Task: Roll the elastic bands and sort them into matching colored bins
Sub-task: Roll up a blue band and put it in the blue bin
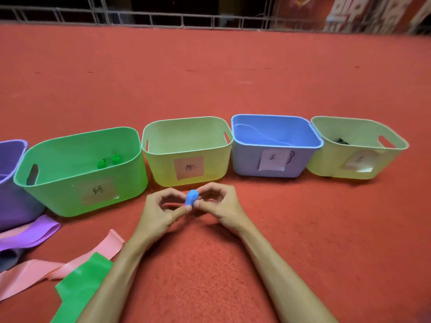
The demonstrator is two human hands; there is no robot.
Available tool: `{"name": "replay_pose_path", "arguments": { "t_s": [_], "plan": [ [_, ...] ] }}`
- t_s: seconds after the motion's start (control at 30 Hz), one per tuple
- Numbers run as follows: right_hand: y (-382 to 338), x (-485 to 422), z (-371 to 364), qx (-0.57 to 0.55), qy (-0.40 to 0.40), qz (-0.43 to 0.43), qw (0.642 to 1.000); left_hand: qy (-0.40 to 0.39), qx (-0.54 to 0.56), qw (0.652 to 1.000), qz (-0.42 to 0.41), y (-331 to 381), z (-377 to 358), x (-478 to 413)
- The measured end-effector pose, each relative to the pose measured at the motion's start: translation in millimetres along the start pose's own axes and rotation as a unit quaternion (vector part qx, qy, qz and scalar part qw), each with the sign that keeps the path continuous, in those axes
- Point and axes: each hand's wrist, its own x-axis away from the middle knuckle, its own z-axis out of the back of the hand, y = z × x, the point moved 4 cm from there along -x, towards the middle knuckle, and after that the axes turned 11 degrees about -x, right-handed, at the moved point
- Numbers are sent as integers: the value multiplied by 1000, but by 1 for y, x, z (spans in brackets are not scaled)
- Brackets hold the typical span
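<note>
A small tightly rolled blue band (192, 198) is pinched between both hands in front of the pale yellow-green bin (186, 136). My left hand (161, 209) grips it from the left, my right hand (217, 203) from the right. To the right of that bin stands the blue bin (275, 120), with a thin blue loop lying inside. Two green rolls (108, 161) lie in the green bin (77, 190). Part of a purple bin (11, 155) shows at the left edge. Another yellow bin (359, 127) at far right holds something dark.
Unrolled bands lie on the red floor at lower left: a purple band (35, 234), a pink band (70, 262) and a green band (81, 285). Each bin carries a paper label. A metal railing (210, 19) runs along the far edge.
</note>
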Motion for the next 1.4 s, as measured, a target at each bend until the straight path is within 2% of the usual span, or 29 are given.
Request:
{"name": "replay_pose_path", "arguments": {
  "t_s": [0.1,0.23,0.33,0.53,0.67,0.8,0.97,1.2,1.3,1.4],
  "plan": [
    [-20,11,15,54,2,13,998,-6,-44,999,-19,20,-16,0],
    [-63,18,49,141,27,58,988,-2,-124,987,-103,71,-46,-10],
    [-103,15,79,166,53,97,980,-2,-170,974,-148,111,-69,-32],
    [-157,-20,139,235,114,123,957,-46,-187,965,-179,173,-110,-97],
    [-175,-66,174,279,123,115,945,-36,-226,954,-192,198,-130,-145],
    [-173,-119,200,344,104,66,931,-33,-330,926,-180,202,-151,-198],
    [-135,-164,222,402,46,-61,913,-76,-478,870,-98,177,-175,-247],
    [-96,-195,222,479,-41,-192,856,-130,-588,794,-79,154,-210,-268],
    [-88,-203,217,489,-63,-227,840,-145,-607,780,-57,144,-218,-273],
    [-84,-207,217,468,-58,-234,850,-147,-608,779,-44,145,-218,-274]
  ]
}}
